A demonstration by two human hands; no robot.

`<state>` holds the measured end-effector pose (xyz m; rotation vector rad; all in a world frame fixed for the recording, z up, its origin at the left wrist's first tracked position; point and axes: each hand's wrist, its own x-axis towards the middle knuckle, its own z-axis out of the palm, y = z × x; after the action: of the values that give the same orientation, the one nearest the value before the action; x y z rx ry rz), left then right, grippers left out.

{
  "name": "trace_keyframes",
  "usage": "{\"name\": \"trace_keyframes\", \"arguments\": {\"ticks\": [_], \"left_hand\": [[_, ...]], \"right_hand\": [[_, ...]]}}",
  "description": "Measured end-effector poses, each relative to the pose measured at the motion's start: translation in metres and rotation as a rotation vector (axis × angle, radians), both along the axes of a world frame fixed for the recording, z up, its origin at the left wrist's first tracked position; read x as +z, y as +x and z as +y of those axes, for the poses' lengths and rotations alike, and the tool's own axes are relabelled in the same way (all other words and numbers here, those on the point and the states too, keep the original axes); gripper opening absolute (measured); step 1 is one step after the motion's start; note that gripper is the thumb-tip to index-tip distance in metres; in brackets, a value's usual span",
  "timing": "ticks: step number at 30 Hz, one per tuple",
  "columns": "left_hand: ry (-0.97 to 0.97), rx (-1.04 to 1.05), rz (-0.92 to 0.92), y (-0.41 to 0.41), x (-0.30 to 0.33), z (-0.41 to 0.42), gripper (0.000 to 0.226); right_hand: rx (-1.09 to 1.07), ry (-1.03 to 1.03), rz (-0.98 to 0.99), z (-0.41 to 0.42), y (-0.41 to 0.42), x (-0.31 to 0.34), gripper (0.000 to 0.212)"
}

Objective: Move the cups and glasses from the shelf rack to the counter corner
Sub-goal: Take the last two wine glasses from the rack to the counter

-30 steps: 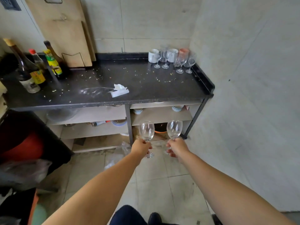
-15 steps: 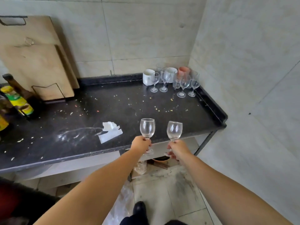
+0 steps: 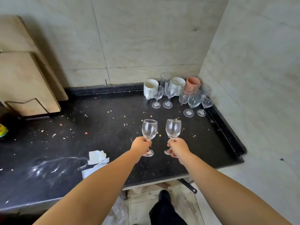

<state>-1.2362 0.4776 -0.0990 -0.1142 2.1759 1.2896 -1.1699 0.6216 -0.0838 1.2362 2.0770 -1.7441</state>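
Now | left hand (image 3: 141,144) grips wine glass (image 3: 149,131) stem | right hand (image 3: 178,147) grips second glass (image 3: 173,128) | seemingly above counter (image 3: 113,127)

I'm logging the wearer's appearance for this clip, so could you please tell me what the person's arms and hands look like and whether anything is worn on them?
Both arms are bare along all that shows, with no sleeves in view. The left hand and right hand wear no gloves, and no rings, watch or bracelets are visible on the wrists. No markings show.
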Motion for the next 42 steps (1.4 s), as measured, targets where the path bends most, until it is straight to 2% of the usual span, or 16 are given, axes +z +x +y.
{"name": "trace_keyframes", "arguments": {"ticks": [3, 8, 18, 25, 33, 36, 42], "left_hand": [[0.003, 0.079, -0.037, -0.030, -0.007, 0.026, 0.022], [0.049, 0.187, -0.076, -0.078, -0.013, 0.079, 0.020], [0.128, 0.324, -0.080, -0.137, -0.027, 0.130, 0.014], [0.148, 0.331, -0.083, -0.148, -0.045, 0.137, 0.018], [0.153, 0.329, -0.104, -0.144, -0.056, 0.138, 0.010], [0.166, 0.287, -0.085, -0.143, -0.060, 0.137, 0.018], [0.176, 0.296, -0.106, -0.145, -0.061, 0.140, 0.017]], "right_hand": [[0.061, 0.061, 0.012, 0.032, -0.035, -0.007, 0.013], [0.122, 0.097, 0.071, 0.093, -0.095, -0.019, 0.016], [0.019, -0.085, 0.131, 0.121, -0.170, -0.055, 0.022], [-0.020, -0.100, 0.150, 0.120, -0.182, -0.075, 0.022], [0.004, -0.030, 0.050, 0.120, -0.178, -0.093, 0.030], [-0.005, -0.049, 0.055, 0.119, -0.179, -0.091, 0.031], [-0.019, -0.107, 0.102, 0.120, -0.179, -0.089, 0.030]]}}
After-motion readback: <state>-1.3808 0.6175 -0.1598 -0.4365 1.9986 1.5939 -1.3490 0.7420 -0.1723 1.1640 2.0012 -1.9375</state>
